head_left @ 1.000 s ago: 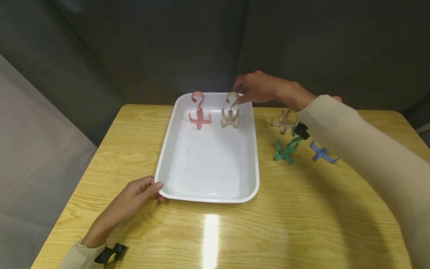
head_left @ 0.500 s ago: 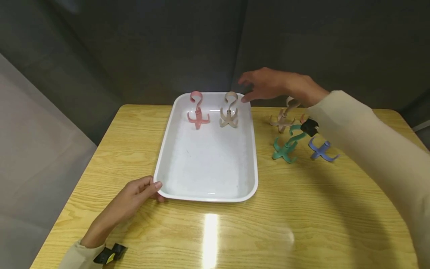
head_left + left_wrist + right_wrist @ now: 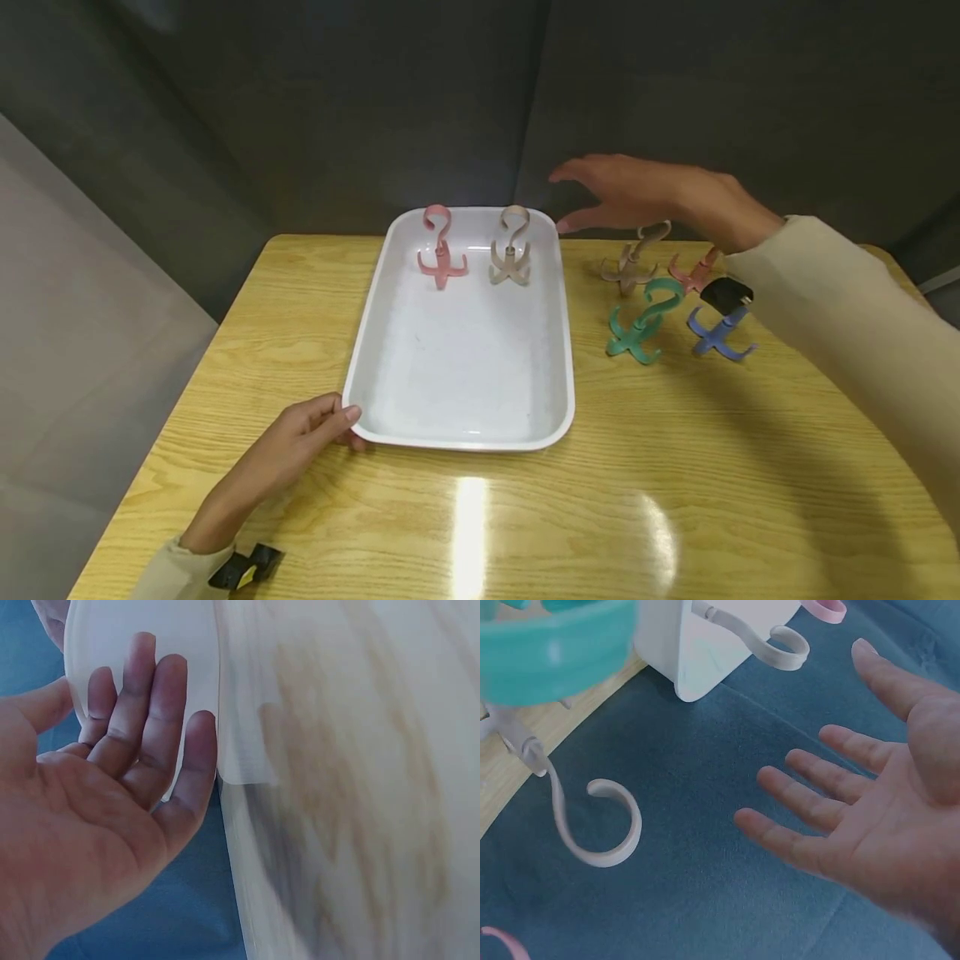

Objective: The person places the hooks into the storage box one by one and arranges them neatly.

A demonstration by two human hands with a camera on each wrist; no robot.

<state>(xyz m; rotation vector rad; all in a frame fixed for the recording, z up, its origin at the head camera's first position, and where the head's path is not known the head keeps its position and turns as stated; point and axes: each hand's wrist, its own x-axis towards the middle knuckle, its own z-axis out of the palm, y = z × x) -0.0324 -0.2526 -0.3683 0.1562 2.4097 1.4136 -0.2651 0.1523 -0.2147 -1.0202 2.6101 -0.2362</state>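
While the left hand (image 3: 309,431) grips the white tray (image 3: 465,358), the right hand (image 3: 624,193) hovers free, fingers spread.

I can't see the tops of pink hook (image 3: 695,276) and blue hook (image 3: 716,338), below right hand (image 3: 633,192), behind wrist (image 3: 731,221) and black mount (image 3: 725,296). Right wrist view: green hook (image 3: 559,656), left of hand, blurred, cut off.

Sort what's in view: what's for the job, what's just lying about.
Likely part of the job:
white tray, gripped by the left hand
pink hook and beige hook inside it
green hook, blue hook, second beige hook, second pink hook beside it

Likely just around:
wooden table
dark curtain
black wrist gear
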